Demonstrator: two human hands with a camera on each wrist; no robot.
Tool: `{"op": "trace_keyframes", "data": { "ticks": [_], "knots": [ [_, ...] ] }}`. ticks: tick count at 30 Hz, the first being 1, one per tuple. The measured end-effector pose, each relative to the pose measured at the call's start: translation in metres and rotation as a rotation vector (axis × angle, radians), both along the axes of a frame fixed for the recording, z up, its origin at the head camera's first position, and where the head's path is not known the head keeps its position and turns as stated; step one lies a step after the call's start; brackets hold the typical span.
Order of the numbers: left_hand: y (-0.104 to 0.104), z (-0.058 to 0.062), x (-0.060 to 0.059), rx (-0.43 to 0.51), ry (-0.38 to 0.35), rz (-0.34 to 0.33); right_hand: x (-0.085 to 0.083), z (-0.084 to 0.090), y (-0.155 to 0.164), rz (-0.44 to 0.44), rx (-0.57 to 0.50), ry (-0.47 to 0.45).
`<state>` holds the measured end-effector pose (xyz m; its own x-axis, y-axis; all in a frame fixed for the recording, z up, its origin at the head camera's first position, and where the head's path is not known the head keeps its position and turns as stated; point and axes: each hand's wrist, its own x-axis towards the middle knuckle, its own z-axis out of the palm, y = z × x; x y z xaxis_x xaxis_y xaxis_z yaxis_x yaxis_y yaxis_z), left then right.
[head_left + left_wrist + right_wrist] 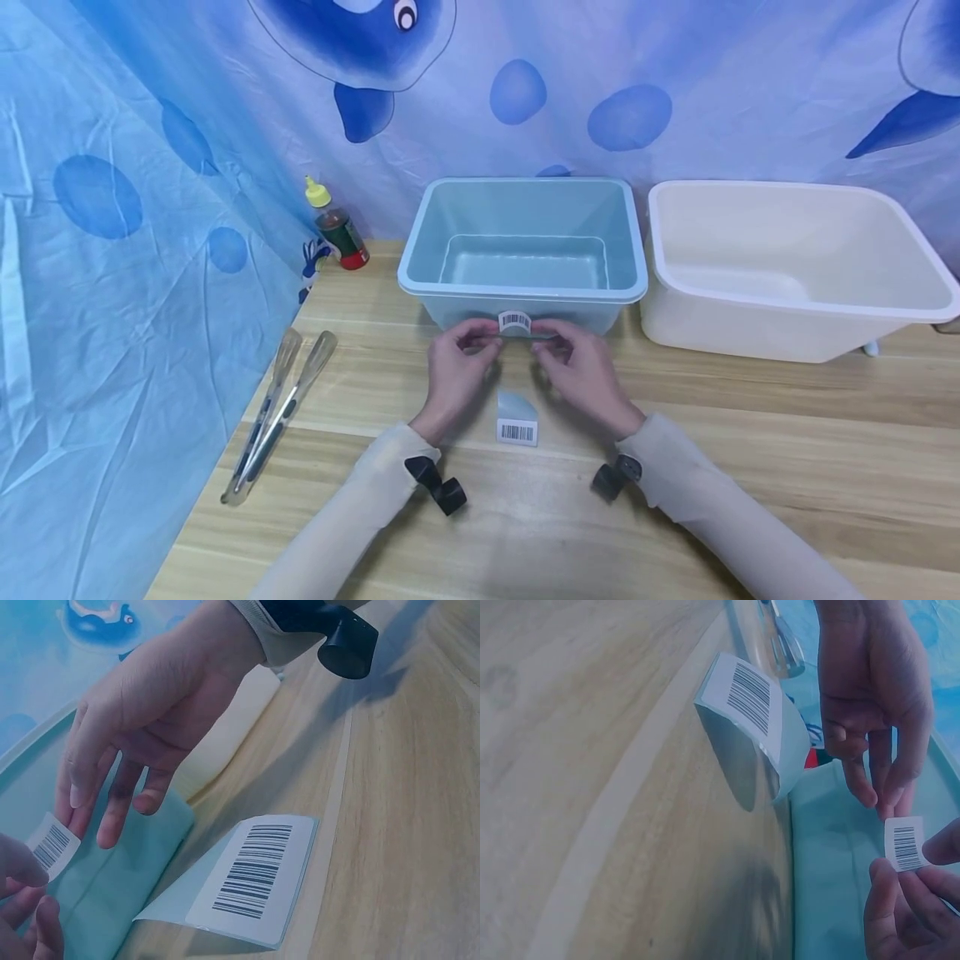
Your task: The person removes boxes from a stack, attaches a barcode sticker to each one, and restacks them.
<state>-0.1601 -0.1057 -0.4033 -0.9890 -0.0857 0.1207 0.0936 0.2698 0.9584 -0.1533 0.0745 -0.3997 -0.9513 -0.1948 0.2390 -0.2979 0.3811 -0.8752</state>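
While both hands (517, 367) pinch a small barcode sticker (514, 322), glossy blue tub (525, 287) behind, woodgrain table (750, 467).

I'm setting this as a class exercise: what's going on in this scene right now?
A person sits at a wooden table and holds a small barcode label between both hands, just in front of a light blue bin. The left hand and the right hand each pinch one end of it. A backing sheet with another barcode lies on the table under the hands. A white tub stands right of the bin; tongs and a small bottle lie to the left.
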Motion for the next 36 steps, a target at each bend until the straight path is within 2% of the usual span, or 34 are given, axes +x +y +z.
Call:
{"op": "trace_keyframes", "data": {
  "ticks": [13,21,28,32,36],
  "knots": [
    [0.003,-0.003,-0.002,0.007,0.005,0.002,-0.002,0.000,0.002,-0.003,-0.002,-0.017],
    [0.001,-0.003,-0.002,0.026,0.002,0.003,0.000,0.001,0.003,-0.027,0.020,0.009],
    [0.000,-0.003,-0.002,0.036,0.027,-0.023,-0.002,0.000,0.002,-0.021,-0.023,0.028],
    [0.002,-0.002,-0.005,0.053,0.074,-0.094,-0.008,-0.002,-0.005,0.078,-0.130,-0.053],
    [0.004,-0.002,-0.009,0.054,0.066,-0.143,-0.011,-0.006,-0.010,0.120,-0.233,-0.164]
  ]
}}
